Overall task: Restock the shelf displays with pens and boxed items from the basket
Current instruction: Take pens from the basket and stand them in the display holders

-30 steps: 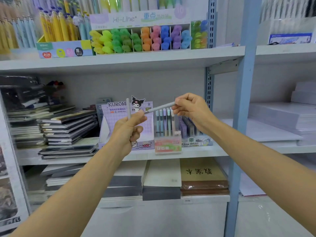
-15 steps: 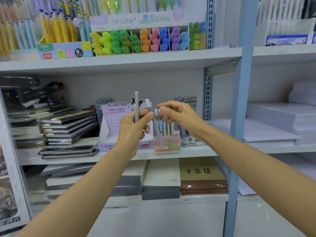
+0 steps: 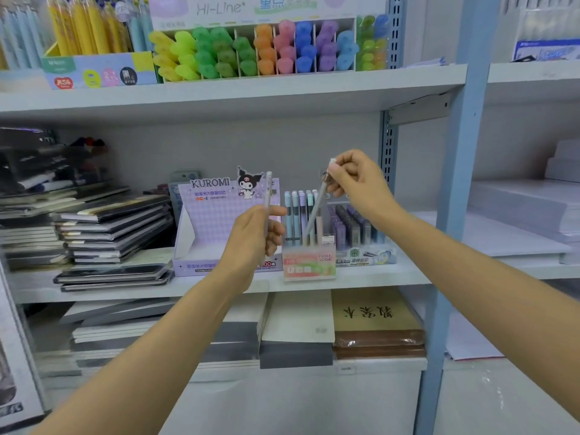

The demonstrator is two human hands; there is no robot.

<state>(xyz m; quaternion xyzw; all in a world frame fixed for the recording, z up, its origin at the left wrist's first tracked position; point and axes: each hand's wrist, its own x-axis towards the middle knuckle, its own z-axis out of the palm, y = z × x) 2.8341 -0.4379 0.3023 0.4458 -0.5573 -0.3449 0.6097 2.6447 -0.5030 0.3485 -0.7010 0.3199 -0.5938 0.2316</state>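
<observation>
Right now I am part-way through the pen step: my right hand (image 3: 354,180) pinches the top end of a grey pen (image 3: 314,211), which slants down and leftward with its tip already among the pastel pens standing in the small clear display box (image 3: 309,266) on the middle shelf (image 3: 376,279). My left hand (image 3: 255,240) is closed around a second pale pen (image 3: 267,196), held upright just in front of the lilac Kuromi carton (image 3: 213,221) as the next one to go in. By my reckoning the next move calls for tipping the grey pen upright so it slides into a free slot without nudging its neighbours, then letting go and passing the spare across. The box is light and sits near the shelf edge, so a sideways push could shift it. I cannot see the basket anywhere in this view. As for the surroundings, these are pale grey metal store shelves on a blue upright (image 3: 458,183): highlighters (image 3: 251,48) in rainbow rows above, stacked dark notebooks (image 3: 110,233) to the left, white paper reams to the right, and flat paper pads on the shelf below.
</observation>
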